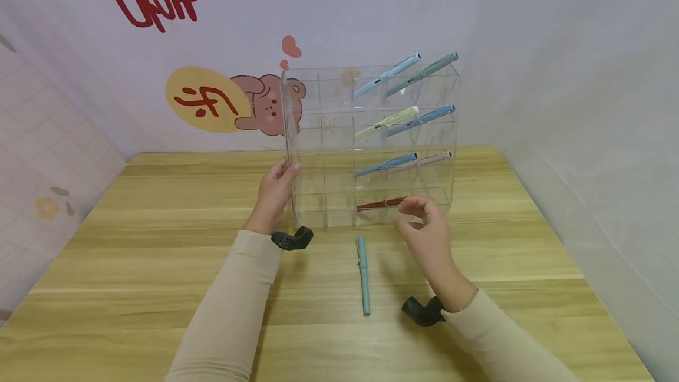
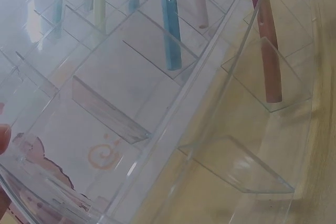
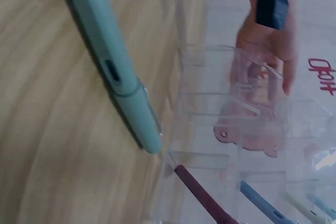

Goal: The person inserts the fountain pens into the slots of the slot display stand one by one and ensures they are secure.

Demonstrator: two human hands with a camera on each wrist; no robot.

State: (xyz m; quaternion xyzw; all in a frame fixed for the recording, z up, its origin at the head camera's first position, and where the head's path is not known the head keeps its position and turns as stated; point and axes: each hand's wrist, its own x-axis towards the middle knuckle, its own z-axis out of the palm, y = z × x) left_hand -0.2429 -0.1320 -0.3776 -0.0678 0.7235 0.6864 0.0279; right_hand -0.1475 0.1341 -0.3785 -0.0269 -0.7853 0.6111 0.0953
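Note:
A clear acrylic pen rack [image 1: 323, 202] with tiers of small compartments stands upright on the table. My left hand [image 1: 274, 190] grips its left side panel, thumb in front and fingers partly hidden behind. My right hand [image 1: 429, 231] is at the lowest tier with fingers bent and thumb apart from them, overlapping the cap end of a dark red pen [image 1: 379, 204] that lies in that tier. In the right wrist view the red pen [image 3: 202, 195] slants inside the rack. A teal pen [image 1: 363, 279] lies on the table in front of the rack, between my forearms.
Light blue [image 1: 387, 75], grey-green [image 1: 424, 73], pale yellow [image 1: 389, 119], blue and pinkish pens lean in the upper tiers, toward the right. Behind the wooden table [image 1: 175, 229] hangs a white cloth [image 1: 387, 10] with red lettering and a cartoon bear.

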